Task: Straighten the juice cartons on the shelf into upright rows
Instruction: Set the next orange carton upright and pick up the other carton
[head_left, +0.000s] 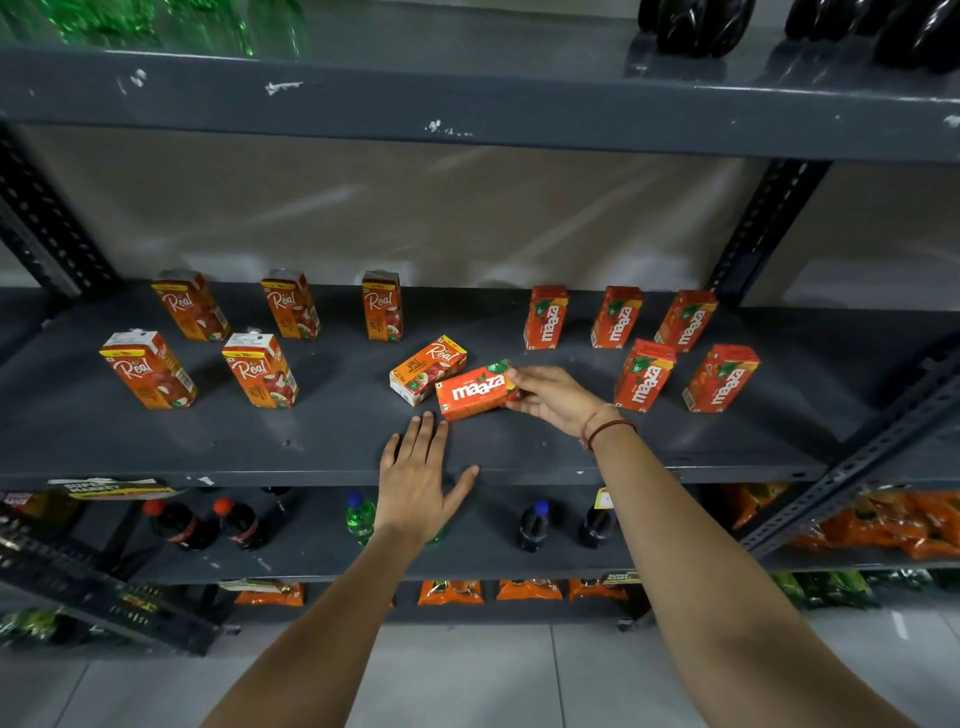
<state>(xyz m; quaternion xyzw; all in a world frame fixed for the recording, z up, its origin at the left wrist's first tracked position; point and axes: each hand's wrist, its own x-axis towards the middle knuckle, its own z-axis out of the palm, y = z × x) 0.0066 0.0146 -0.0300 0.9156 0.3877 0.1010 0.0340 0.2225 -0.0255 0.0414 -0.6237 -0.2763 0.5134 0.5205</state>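
Observation:
A red Maaza carton (475, 391) lies on its side mid-shelf, and my right hand (553, 397) grips its right end. Touching it behind lies a toppled Real carton (427, 368), also flat. My left hand (418, 475) rests flat and open on the grey shelf (311, 452) just in front of the Maaza carton, holding nothing. Several Real cartons (258, 370) stand upright on the left in two rows. Several Maaza cartons (644, 375) stand upright on the right in two rows.
The upper shelf's edge (467, 98) hangs overhead, carrying green and dark bottles. Slotted uprights (763, 228) stand at the back left and right. Below are soda bottles (179, 525) and orange snack packs (883, 525). A bare strip runs along the shelf front.

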